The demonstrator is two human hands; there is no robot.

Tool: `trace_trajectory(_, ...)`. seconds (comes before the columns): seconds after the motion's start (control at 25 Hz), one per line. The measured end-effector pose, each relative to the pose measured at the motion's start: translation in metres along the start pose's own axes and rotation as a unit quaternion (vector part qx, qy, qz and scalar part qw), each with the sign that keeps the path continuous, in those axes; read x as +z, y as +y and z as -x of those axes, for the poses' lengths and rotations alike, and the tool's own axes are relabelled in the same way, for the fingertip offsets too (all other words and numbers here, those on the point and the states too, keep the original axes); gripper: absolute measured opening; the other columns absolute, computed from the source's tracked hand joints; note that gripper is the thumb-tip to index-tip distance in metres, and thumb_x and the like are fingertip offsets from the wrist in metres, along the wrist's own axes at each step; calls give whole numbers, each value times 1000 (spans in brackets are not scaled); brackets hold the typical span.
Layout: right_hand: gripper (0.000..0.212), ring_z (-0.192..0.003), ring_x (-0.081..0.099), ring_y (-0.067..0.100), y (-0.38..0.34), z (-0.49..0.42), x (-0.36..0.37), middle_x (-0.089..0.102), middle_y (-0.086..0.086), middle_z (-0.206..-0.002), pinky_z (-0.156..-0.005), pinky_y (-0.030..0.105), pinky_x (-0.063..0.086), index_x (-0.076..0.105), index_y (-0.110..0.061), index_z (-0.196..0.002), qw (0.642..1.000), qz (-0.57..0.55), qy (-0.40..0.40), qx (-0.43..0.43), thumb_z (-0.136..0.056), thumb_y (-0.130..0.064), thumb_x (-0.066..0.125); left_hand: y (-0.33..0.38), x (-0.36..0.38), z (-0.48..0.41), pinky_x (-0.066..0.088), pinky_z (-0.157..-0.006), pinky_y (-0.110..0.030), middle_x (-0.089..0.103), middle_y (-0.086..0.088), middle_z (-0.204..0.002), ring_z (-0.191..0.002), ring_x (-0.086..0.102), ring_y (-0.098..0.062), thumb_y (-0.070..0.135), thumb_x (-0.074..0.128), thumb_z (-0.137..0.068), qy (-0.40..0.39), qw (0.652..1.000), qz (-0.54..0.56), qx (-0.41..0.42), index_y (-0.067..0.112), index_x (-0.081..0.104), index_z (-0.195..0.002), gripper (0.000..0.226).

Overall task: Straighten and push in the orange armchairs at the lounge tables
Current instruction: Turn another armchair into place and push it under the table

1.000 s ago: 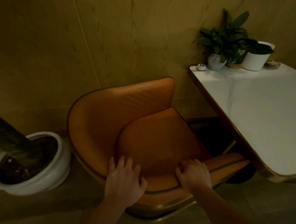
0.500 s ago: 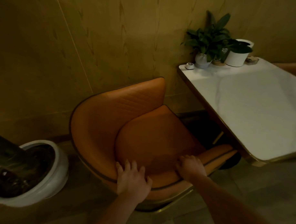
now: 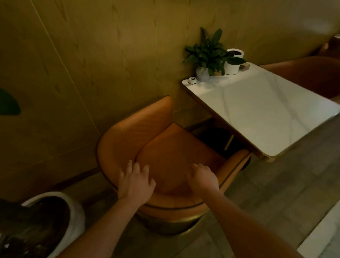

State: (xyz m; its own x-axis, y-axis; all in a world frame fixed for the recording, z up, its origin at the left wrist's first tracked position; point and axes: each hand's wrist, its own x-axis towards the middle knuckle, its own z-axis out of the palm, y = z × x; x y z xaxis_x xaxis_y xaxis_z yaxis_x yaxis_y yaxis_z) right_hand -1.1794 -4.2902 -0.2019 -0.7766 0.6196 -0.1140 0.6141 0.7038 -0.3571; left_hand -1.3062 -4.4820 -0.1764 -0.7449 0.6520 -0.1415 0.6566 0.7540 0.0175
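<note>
A wood-grained wall (image 3: 94, 54) runs behind everything, and the grey tiled floor (image 3: 278, 200) is dim and shadowed. Against that wall stands the white marble-topped lounge table (image 3: 266, 111), its brass-edged corner jutting toward the camera. The orange armchair (image 3: 164, 148) sits at the table's near end, between the table and a large white planter (image 3: 73, 212) on the floor, its open front turned toward the table and one arm tip just under the table's corner; it looks partly tucked in, probably angled so the seat can slide beneath the top. A second orange armchair (image 3: 310, 74) shows at the table's far side. The left hand (image 3: 135, 182) lies flat with fingers spread wide over the curved back rim, and the right hand (image 3: 204, 175) curls over the same rim nearer the table, knuckles up; whether its fingers actually clamp the edge I cannot tell. Both seem placed to steer and shove from behind. At the table's wall end stand a leafy potted plant (image 3: 206, 55), a white pot (image 3: 233, 63) and a small white call button (image 3: 192, 80).
</note>
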Motion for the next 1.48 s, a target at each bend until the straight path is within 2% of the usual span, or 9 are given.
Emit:
trace_trajectory(0.32, 35, -106, 55, 18, -22, -8, -6, 60, -2, -116, -81, 34, 53, 57, -22, -123, 998, -11, 40, 37, -99, -45, 45, -40, -21, -25, 27, -115, -56, 34, -9, -157, -149, 20, -32, 56, 33, -96, -17, 999, -17, 27, 28, 31, -150, 61)
trace_trajectory(0.56, 40, -118, 52, 21, -28, -73, 10, 57, 1, -130, -89, 36, 52, 53, -22, -132, 996, -24, 31, 83, -99, -44, 48, -67, -25, -100, 23, -117, -57, 28, -11, -159, -150, 16, -32, 56, 32, -97, -43, 998, -46, 32, 28, 27, -152, 62)
trace_trajectory(0.8, 43, -125, 50, 24, -42, -114, 10, 54, 3, -136, -95, 40, 50, 52, -19, -133, 994, -30, 6, 104, -98, -43, 49, -78, -29, -150, 21, -117, -57, 27, -12, -160, -150, 15, -33, 56, 32, -97, -83, 992, -81, 47, 27, 25, -153, 63)
trace_trajectory(1.08, 42, -120, 52, 22, -47, -146, 18, 57, 1, -131, -92, 39, 53, 55, -21, -131, 985, -35, 13, 171, -96, -44, 50, -77, -29, -223, 20, -118, -57, 26, -13, -160, -150, 15, -34, 55, 33, -97, -80, 982, -101, 137, 26, 25, -153, 63)
trace_trajectory(1.2, 37, -114, 54, 18, -57, -155, 26, 58, -1, -125, -87, 33, 54, 55, -22, -128, 971, -39, 32, 234, -97, -42, 49, -82, -24, -263, 18, -119, -57, 24, -11, -161, -151, 13, -33, 56, 35, -97, -86, 972, -104, 195, 27, 24, -153, 64)
trace_trajectory(1.48, 48, -125, 47, 20, -58, -154, 55, 47, -1, -142, -92, 33, 53, 44, -26, -142, 917, -51, 70, 388, -96, -38, 53, -95, 2, -345, 19, -118, -56, 23, -11, -161, -150, 14, -33, 57, 40, -96, -97, 938, -131, 306, 26, 21, -154, 69)
